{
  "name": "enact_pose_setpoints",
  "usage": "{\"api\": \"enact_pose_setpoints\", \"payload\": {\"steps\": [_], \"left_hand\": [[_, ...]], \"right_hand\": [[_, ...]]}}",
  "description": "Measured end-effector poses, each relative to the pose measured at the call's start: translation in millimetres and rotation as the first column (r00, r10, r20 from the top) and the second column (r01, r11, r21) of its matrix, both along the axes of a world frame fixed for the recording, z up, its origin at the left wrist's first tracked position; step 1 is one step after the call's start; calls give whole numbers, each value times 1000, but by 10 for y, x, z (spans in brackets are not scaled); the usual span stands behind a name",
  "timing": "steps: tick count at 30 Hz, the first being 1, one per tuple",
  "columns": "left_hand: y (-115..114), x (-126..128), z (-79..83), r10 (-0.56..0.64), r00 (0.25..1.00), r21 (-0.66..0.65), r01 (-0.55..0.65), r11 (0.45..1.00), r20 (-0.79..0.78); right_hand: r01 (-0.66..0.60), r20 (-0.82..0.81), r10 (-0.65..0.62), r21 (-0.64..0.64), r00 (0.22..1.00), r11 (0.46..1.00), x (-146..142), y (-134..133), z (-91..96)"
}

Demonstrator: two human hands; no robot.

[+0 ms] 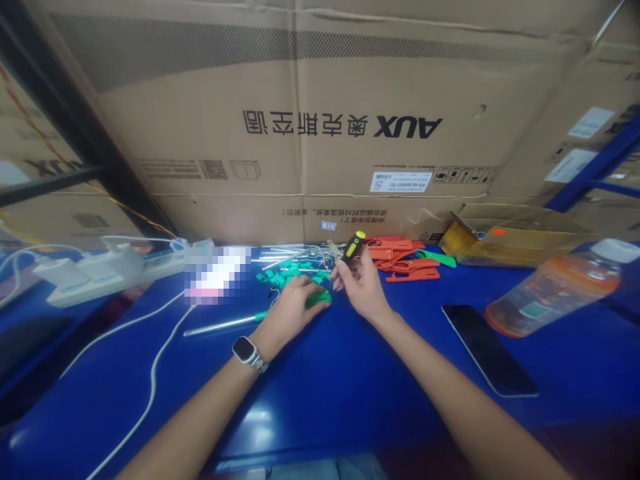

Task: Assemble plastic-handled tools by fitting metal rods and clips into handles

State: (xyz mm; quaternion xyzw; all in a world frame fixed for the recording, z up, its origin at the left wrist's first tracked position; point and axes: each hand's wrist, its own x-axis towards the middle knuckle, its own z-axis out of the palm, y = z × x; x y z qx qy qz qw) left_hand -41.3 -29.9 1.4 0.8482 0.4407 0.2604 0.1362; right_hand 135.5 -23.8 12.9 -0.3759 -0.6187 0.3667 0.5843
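My left hand (296,303) is closed around a green plastic piece (321,297) that shows past the thumb, low over the blue table. A shiny metal rod (220,325) with a green collar runs out to the left from beneath that hand; whether it joins the green piece is hidden. In my right hand (363,283) is a screwdriver, its black and yellow handle (354,247) sticking up between thumb and fingers. Its shaft cannot be made out. Behind the hands lie small green plastic parts (280,273), thin wires (325,257) and several metal rods (275,253).
Orange plastic shells (413,270) are piled behind my right hand. To the right are a black phone (487,350), an orange-tinted bottle (555,293) and an open cardboard box (500,237). White cables (155,363) and a power strip (95,273) lie left. Large cartons (320,80) wall off the back.
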Motion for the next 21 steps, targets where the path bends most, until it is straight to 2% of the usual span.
{"api": "enact_pose_setpoints", "payload": {"steps": [13,21], "left_hand": [[0,-8,2,19,1000,-27,-19,999,-1],[-12,14,60,57,998,3,-57,998,-20]], "right_hand": [[-24,64,25,-27,998,999,-39,-10,-44],[-47,-72,44,-46,996,998,-51,35,-80]]}}
